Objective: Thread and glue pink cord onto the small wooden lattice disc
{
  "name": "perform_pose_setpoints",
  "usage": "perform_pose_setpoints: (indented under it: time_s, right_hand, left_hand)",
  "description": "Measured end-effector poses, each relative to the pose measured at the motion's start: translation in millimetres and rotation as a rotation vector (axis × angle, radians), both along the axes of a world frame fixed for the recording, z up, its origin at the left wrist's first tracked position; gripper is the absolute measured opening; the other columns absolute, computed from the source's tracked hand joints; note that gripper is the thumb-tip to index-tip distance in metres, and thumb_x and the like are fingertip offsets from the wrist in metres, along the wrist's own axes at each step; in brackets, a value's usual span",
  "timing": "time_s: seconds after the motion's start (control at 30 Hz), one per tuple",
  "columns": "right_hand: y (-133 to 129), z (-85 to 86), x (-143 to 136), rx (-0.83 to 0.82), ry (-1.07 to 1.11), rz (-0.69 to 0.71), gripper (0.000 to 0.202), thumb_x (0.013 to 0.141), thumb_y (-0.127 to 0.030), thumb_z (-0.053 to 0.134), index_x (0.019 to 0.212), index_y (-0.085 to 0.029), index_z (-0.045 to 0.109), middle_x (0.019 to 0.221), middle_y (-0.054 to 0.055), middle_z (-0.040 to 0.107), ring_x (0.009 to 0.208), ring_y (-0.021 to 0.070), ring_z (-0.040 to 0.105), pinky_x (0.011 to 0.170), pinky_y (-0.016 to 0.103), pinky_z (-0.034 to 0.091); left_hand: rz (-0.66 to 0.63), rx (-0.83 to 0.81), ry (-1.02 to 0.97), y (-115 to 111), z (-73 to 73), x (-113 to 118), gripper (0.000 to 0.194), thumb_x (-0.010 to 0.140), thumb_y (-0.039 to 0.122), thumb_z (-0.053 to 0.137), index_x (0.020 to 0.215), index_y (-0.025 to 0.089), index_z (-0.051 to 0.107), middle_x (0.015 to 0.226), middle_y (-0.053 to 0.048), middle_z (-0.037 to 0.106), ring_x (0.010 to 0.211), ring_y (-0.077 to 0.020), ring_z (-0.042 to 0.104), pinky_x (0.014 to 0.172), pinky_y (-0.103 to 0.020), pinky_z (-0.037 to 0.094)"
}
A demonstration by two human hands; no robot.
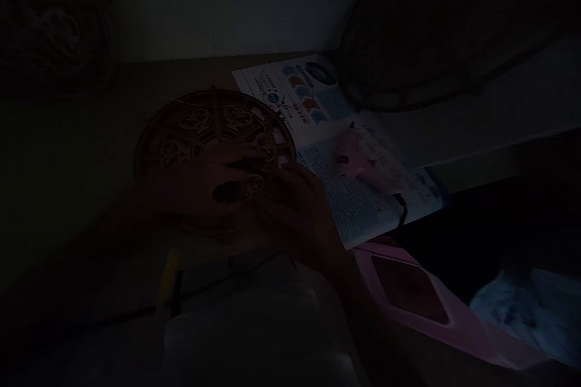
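Note:
The picture is very dark. A round brown openwork frame (213,97) with curled scroll ornaments lies flat on the table. My left hand (195,178) reaches across it from the left, with its finger and thumb closed around a small curled scroll piece (255,184) near the frame's right side. From the lower right, my right hand (302,211) meets the same piece with bent fingers pressed together. The hands hide the frame's lower middle. Shadow blurs the exact contact of the fingertips.
To the right, a pink glue gun (356,157) with a dark cord lies on printed sheets (318,193). A pink case-like thing with a dark window (408,287) is at lower right. Larger round frames (394,103) stand at the back right and back left (59,30).

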State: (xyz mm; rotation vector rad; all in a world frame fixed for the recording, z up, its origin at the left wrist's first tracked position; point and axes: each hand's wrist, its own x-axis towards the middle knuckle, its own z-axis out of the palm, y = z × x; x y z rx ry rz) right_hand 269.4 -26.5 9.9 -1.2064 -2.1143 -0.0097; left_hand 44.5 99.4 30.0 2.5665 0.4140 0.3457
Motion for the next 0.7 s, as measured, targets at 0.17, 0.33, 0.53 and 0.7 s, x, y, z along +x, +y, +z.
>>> perform_pose_setpoints:
  time_s: [0.17, 0.33, 0.53, 0.7]
  right_hand:
    - [0, 3.1, -3, 0.014, 0.007, -0.017, 0.03, 0.093, -0.019, 0.072, 0.123, -0.022, 0.067, 0.138, 0.015, 0.058, 0.137, 0.0334, 0.048, 0.107, 0.053, 0.051]
    - [-1, 4.2, -5, 0.024, 0.003, -0.02, 0.023, 0.094, -0.021, 0.071, 0.117, -0.022, 0.069, 0.14, 0.015, 0.058, 0.14, 0.0317, 0.046, 0.108, 0.052, 0.051]
    - [-3, 1.7, -6, 0.045, 0.002, -0.041, 0.025, 0.095, -0.023, 0.07, 0.12, -0.026, 0.068, 0.139, 0.013, 0.06, 0.141, 0.031, 0.047, 0.106, 0.052, 0.053]
    - [-3, 0.8, -4, 0.029, -0.03, -0.03, 0.029, 0.095, -0.021, 0.071, 0.123, -0.025, 0.067, 0.139, 0.013, 0.061, 0.14, 0.0319, 0.048, 0.106, 0.052, 0.052]
  left_hand:
    - [0.022, -0.002, -0.038, -2, -0.1, 4, 0.043, 0.089, 0.03, 0.068, 0.132, 0.026, 0.069, 0.16, -0.008, 0.047, 0.15, -0.0324, 0.043, 0.128, -0.054, 0.032]
    - [0.006, -0.022, -0.058, -2, -1.5, 4, 0.041, 0.089, 0.031, 0.071, 0.13, 0.026, 0.071, 0.161, -0.008, 0.045, 0.151, -0.0347, 0.041, 0.126, -0.053, 0.035]
    - [-0.009, -0.036, -0.053, -3, -4.0, 4, 0.032, 0.091, 0.027, 0.069, 0.121, 0.02, 0.074, 0.163, -0.012, 0.041, 0.151, -0.0345, 0.04, 0.125, -0.051, 0.038]
    - [-0.044, -0.108, -0.034, -1, 6.0, 3, 0.027, 0.097, 0.029, 0.062, 0.121, 0.024, 0.074, 0.16, -0.008, 0.047, 0.15, -0.0281, 0.044, 0.126, -0.045, 0.036]
